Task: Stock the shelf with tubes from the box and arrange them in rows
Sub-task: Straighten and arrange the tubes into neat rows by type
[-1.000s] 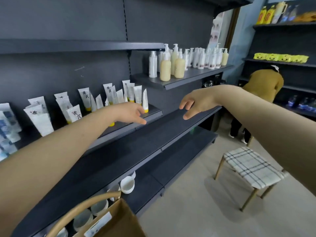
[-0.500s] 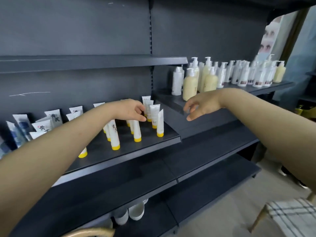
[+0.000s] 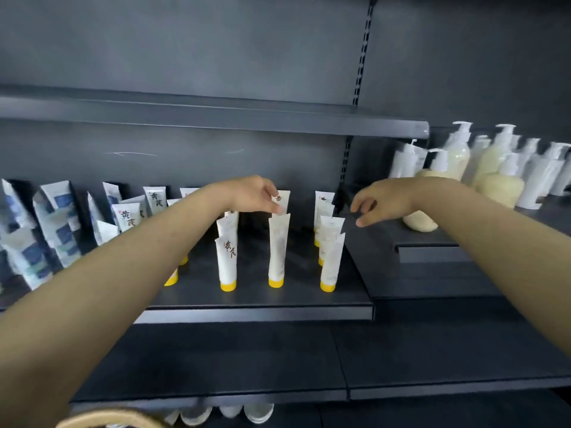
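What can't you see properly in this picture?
Head view:
Tubes behind the left forearm: only yellow caps show.
Back tube: partly covered by the left hand pinching it.
Pump bottles: blurred, labels unreadable.
Woven handle: cut off by bottom edge.
White containers: mostly hidden under a shelf.

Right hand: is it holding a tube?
No, the right hand hangs empty with loosely curled fingers, to the right of the yellow-capped tubes.
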{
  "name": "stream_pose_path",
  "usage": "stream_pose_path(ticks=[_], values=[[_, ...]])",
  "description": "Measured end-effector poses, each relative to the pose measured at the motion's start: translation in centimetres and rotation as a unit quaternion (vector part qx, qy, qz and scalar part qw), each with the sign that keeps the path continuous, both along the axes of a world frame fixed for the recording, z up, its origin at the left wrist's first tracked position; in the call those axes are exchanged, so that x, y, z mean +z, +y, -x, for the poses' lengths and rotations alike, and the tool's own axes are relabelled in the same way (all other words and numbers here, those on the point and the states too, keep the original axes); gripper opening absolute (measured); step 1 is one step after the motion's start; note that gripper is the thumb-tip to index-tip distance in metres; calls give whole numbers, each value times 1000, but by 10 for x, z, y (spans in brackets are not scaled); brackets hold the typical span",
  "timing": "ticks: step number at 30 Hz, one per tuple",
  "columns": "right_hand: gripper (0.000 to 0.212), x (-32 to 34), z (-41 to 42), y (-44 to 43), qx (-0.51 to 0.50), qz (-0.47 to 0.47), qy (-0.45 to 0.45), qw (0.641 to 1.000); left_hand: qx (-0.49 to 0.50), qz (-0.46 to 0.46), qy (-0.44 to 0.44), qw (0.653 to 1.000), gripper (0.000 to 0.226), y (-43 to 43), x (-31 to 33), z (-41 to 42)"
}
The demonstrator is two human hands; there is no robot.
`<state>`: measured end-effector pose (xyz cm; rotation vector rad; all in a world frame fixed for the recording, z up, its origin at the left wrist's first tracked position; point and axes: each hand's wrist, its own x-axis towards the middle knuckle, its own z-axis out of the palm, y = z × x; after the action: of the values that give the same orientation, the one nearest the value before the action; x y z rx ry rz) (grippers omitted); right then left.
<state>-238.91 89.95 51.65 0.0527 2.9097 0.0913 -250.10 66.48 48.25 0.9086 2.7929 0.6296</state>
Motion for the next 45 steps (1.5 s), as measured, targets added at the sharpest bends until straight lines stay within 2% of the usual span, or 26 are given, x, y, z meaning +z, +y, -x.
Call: stream_pose_path(ticks=[10, 17, 19, 25, 30, 36, 41, 45], values=[[42, -31, 141, 36, 7, 27, 13, 1000, -14, 25, -4, 1000, 50, 46, -27, 123], [44, -52, 199, 54, -14, 39, -12, 999, -32, 66, -7, 997, 51, 71, -53, 179], [45, -57, 212, 60, -21, 33, -20, 999, -36, 57, -39, 997, 48, 76, -59, 189], [41, -74, 238, 70, -34, 83, -34, 995, -20, 18, -132, 991, 40, 90, -70, 207], [35, -85, 252, 77, -70, 182, -36, 980, -11, 13, -180, 983, 46, 93, -73, 220], [44, -92, 257, 79, -112, 232, -48, 965, 0, -10, -224, 975, 35, 94, -78, 226], [56, -95, 257, 75, -136, 290, -42, 946, 51, -65, -265, 961, 28, 93, -80, 227], [47, -96, 258, 74, -174, 321, -38, 930, 98, -90, -297, 946, 30, 91, -80, 230]])
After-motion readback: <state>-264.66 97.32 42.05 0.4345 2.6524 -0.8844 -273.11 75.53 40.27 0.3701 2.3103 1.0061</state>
